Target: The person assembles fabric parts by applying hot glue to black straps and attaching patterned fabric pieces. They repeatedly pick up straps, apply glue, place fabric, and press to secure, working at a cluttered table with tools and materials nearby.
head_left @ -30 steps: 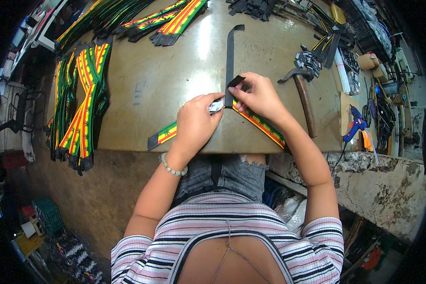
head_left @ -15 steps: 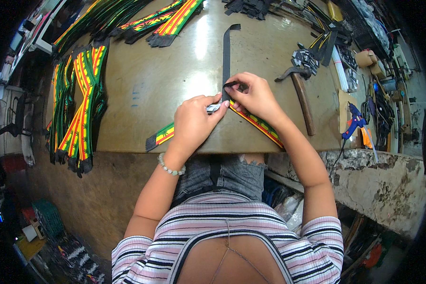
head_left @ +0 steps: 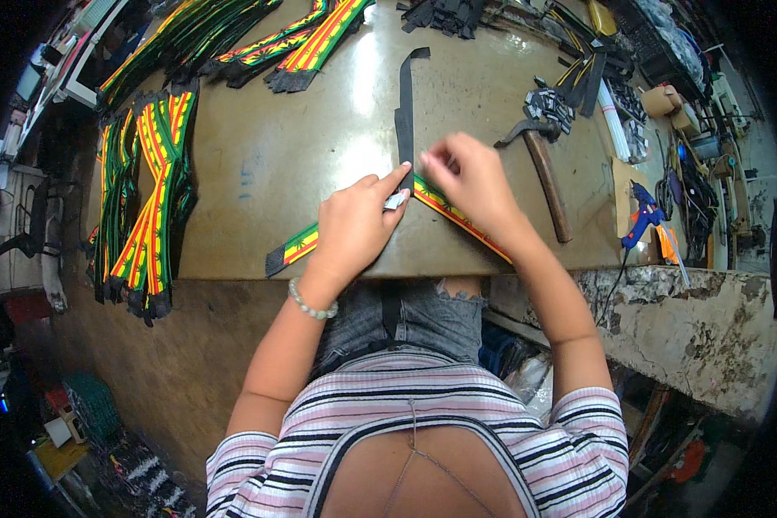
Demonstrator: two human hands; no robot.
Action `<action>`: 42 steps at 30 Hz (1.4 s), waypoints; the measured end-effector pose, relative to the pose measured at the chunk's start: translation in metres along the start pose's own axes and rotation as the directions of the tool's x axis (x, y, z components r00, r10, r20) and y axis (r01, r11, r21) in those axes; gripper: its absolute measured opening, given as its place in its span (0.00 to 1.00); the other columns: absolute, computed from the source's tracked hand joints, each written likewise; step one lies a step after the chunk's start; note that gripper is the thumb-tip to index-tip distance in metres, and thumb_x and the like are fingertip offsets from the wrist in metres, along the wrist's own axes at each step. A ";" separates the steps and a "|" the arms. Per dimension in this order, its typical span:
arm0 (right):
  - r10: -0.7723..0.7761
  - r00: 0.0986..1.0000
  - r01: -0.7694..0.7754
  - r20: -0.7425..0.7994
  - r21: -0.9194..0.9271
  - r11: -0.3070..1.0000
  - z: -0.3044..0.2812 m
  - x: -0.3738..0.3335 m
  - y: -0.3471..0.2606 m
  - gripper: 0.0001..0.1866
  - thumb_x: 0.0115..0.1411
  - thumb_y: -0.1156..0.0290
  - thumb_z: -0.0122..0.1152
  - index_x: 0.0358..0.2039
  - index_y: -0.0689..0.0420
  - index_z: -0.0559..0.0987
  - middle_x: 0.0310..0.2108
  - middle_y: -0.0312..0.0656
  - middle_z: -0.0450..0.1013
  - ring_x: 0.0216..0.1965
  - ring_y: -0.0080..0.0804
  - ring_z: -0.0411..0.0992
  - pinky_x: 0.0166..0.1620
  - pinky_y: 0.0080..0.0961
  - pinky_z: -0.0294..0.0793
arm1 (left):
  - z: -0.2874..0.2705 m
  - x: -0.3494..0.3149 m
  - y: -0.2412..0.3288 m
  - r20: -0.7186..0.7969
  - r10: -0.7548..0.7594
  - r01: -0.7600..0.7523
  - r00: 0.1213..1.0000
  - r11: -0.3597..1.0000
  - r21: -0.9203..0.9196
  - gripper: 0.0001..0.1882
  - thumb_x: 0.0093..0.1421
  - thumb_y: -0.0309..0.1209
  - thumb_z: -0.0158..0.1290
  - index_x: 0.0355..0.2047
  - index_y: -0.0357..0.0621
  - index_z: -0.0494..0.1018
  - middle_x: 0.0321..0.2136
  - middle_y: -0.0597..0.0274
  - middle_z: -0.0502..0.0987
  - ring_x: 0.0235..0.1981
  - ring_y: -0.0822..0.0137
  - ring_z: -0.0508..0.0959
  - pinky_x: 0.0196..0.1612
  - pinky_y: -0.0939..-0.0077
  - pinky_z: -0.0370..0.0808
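Observation:
A black strap runs up the table from my left hand, whose finger and thumb hold its near end down. A small silvery piece shows between that thumb and fingers; its kind is unclear. Red, yellow and green patterned strap slants down to the right from the fingertips. A similar patterned length, black at its end, emerges on the left beneath my hand. My right hand hovers just right of the joint, fingers bent and smeared by motion; whether they hold anything is not visible.
Bundles of patterned straps hang over the table's left edge, and more straps lie at the back. To the right are a hammer, small dark pieces and a blue glue gun. Black pieces lie at the far edge.
My right hand has let go of the folded black strap end and moved slightly right. The black strap now lies flatter, shifted a little left. My left finger has stretched forward onto it.

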State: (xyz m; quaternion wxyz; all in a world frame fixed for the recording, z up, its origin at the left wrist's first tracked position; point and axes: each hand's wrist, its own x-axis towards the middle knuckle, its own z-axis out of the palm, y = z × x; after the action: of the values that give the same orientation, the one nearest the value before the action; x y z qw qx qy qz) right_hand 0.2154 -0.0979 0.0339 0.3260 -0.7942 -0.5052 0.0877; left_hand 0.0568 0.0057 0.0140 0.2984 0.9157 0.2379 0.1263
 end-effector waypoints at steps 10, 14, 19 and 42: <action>-0.398 0.918 0.390 -0.004 -0.182 0.902 0.035 -0.056 0.012 0.24 0.51 0.80 0.55 0.52 0.63 0.76 0.51 0.47 0.72 0.48 0.48 0.69 0.53 0.38 0.72 | 0.008 -0.005 -0.016 -0.136 0.028 -0.047 0.990 0.989 -0.142 0.19 0.49 0.21 0.60 0.43 0.45 0.81 0.28 0.50 0.76 0.32 0.51 0.78 0.37 0.61 0.75; -0.470 0.882 0.435 0.031 -0.436 0.788 0.031 -0.051 -0.009 0.22 0.54 0.75 0.53 0.51 0.63 0.77 0.53 0.47 0.69 0.50 0.46 0.69 0.52 0.38 0.72 | 0.007 -0.002 -0.013 -0.129 0.037 -0.054 0.991 0.990 -0.130 0.19 0.48 0.20 0.60 0.42 0.45 0.81 0.29 0.50 0.77 0.33 0.50 0.78 0.37 0.59 0.75; -0.100 0.981 0.060 -0.167 -0.228 0.972 -0.005 -0.049 0.053 0.22 0.58 0.65 0.60 0.51 0.64 0.76 0.55 0.52 0.68 0.53 0.51 0.67 0.55 0.44 0.69 | -0.001 -0.005 -0.011 -0.226 0.107 -0.141 0.968 0.981 -0.137 0.19 0.49 0.21 0.59 0.44 0.45 0.80 0.29 0.52 0.77 0.33 0.50 0.78 0.37 0.58 0.75; 0.391 0.920 -0.371 0.038 -0.246 0.896 -0.004 -0.098 -0.050 0.18 0.69 0.57 0.53 0.39 0.63 0.71 0.28 0.61 0.75 0.30 0.62 0.76 0.32 0.51 0.74 | 0.001 -0.026 -0.022 -0.240 0.032 -0.053 0.970 0.995 -0.081 0.14 0.52 0.25 0.61 0.41 0.43 0.80 0.32 0.50 0.80 0.33 0.50 0.80 0.37 0.60 0.76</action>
State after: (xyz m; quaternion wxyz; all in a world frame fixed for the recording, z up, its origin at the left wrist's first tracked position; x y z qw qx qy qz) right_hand 0.1334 -0.1698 0.0489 0.1844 -0.9059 -0.3604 0.1241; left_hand 0.0270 0.0074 -0.0019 0.3045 0.8850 0.2464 0.2518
